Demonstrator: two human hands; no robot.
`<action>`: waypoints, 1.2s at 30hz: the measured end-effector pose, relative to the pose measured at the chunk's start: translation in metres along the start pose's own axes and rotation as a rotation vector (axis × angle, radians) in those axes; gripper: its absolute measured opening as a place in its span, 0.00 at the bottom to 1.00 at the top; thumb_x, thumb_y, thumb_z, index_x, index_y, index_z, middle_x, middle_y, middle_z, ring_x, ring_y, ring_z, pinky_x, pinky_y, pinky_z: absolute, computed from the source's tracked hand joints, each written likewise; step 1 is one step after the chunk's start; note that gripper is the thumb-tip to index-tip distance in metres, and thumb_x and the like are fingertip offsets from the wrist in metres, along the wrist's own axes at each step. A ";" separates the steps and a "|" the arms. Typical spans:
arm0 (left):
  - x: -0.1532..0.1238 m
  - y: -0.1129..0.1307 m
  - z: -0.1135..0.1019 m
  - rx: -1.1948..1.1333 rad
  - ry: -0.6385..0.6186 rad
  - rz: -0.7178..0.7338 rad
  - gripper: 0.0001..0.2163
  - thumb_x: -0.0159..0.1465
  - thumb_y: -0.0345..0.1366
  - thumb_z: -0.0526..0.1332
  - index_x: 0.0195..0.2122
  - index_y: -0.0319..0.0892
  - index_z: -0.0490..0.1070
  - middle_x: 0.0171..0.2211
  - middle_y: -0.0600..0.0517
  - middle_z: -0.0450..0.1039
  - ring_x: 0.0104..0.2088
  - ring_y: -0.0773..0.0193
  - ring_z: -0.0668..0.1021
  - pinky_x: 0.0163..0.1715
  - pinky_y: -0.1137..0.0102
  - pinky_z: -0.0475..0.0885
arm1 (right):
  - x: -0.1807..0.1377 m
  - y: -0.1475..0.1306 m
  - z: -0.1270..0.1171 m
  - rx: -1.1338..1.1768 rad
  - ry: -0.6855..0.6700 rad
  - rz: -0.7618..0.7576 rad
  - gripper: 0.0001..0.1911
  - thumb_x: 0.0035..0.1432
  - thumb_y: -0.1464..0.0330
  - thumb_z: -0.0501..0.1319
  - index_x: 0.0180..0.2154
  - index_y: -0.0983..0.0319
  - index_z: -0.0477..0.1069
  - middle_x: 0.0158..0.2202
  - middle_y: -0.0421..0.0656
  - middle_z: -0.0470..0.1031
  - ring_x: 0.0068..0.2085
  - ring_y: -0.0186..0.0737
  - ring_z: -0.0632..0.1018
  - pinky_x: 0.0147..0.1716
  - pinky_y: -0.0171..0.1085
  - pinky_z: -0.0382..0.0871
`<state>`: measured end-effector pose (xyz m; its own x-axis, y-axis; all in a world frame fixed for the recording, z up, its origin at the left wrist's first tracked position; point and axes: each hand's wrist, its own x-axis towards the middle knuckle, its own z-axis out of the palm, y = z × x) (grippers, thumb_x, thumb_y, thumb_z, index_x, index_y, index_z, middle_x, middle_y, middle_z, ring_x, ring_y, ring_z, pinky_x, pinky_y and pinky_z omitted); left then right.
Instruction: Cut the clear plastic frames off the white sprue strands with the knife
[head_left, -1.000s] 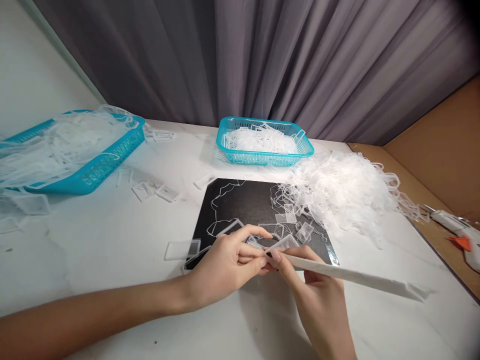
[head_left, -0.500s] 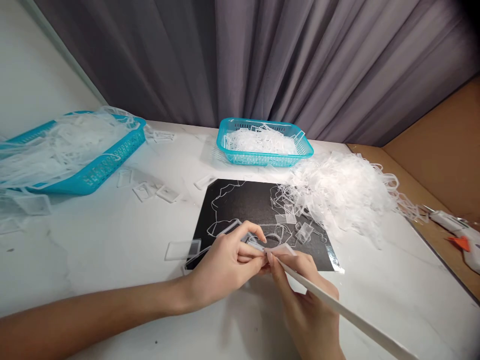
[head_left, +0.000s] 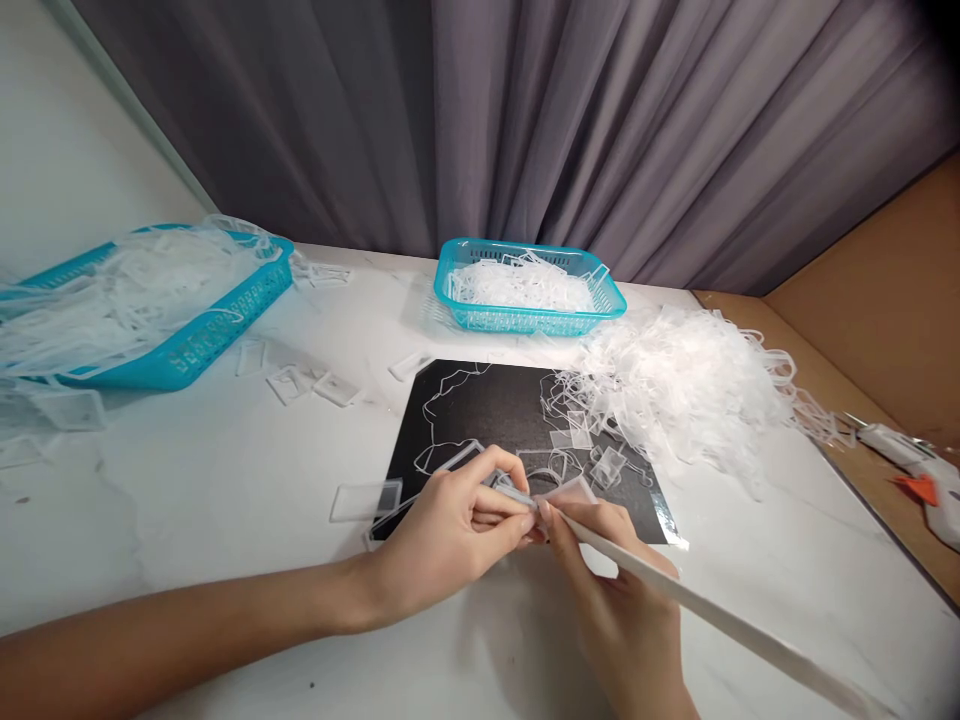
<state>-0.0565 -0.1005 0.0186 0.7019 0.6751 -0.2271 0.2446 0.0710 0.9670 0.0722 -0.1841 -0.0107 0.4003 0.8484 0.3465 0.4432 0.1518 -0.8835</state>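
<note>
Both hands meet over the near edge of a black mat. My left hand is closed, its thumb and fingers pinching a small clear plastic piece that the fingers partly cover. Against it, my right hand closes its thumb and forefinger on a long white strip, which slants across the hand toward the lower right; its far end is blurred. A translucent flat piece shows just behind the right fingers. Whether that hand grips it too is unclear.
A heap of clear plastic trimmings spreads right of the mat. Blue baskets hold similar pieces at the back and left. Clear rectangular pieces lie about the white table. A white glue gun sits far right.
The right hand and white strip have shifted slightly, the strip's outer end swinging to the right. The left hand stays nearly in place, still pinching the clear piece.
</note>
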 end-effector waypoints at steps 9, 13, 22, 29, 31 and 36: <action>0.007 0.001 -0.004 -0.070 -0.034 -0.076 0.07 0.60 0.35 0.58 0.36 0.42 0.59 0.24 0.55 0.75 0.29 0.65 0.77 0.26 0.73 0.66 | 0.000 0.001 -0.001 0.056 -0.044 0.049 0.06 0.58 0.70 0.59 0.34 0.57 0.75 0.32 0.43 0.76 0.31 0.38 0.74 0.30 0.37 0.67; 0.006 0.000 -0.005 -0.017 -0.012 -0.051 0.06 0.60 0.33 0.58 0.35 0.43 0.59 0.25 0.54 0.77 0.30 0.64 0.78 0.29 0.72 0.68 | 0.000 0.001 -0.002 0.096 -0.092 0.092 0.06 0.58 0.68 0.58 0.33 0.57 0.75 0.32 0.43 0.76 0.32 0.39 0.73 0.28 0.36 0.66; 0.004 0.003 -0.006 -0.049 0.006 -0.045 0.07 0.59 0.32 0.58 0.35 0.43 0.59 0.30 0.49 0.79 0.38 0.57 0.80 0.36 0.67 0.72 | 0.004 0.003 -0.011 0.023 -0.052 0.096 0.06 0.58 0.68 0.59 0.33 0.57 0.75 0.32 0.43 0.77 0.33 0.42 0.74 0.30 0.38 0.67; 0.003 0.003 -0.004 -0.025 0.007 -0.046 0.06 0.59 0.34 0.58 0.35 0.43 0.59 0.30 0.49 0.79 0.37 0.56 0.80 0.35 0.65 0.73 | 0.005 0.007 -0.008 -0.264 0.056 -0.169 0.06 0.56 0.71 0.60 0.28 0.58 0.73 0.48 0.49 0.69 0.49 0.51 0.70 0.41 0.47 0.65; 0.002 0.005 -0.004 -0.013 0.005 -0.042 0.06 0.60 0.35 0.57 0.35 0.43 0.60 0.30 0.49 0.79 0.37 0.57 0.80 0.34 0.66 0.73 | 0.004 0.008 -0.005 -0.372 0.131 -0.273 0.06 0.54 0.73 0.61 0.26 0.58 0.72 0.49 0.49 0.67 0.51 0.54 0.67 0.43 0.50 0.63; -0.001 0.008 -0.004 0.077 0.010 0.000 0.04 0.60 0.32 0.57 0.34 0.43 0.61 0.29 0.51 0.79 0.34 0.61 0.80 0.32 0.71 0.72 | 0.002 0.009 0.000 -0.395 0.090 -0.391 0.09 0.53 0.78 0.60 0.28 0.58 0.68 0.37 0.44 0.78 0.45 0.50 0.73 0.41 0.48 0.61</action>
<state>-0.0578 -0.0982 0.0271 0.6956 0.6821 -0.2255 0.2957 0.0142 0.9552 0.0769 -0.1807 -0.0175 0.2053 0.7178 0.6653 0.8322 0.2297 -0.5046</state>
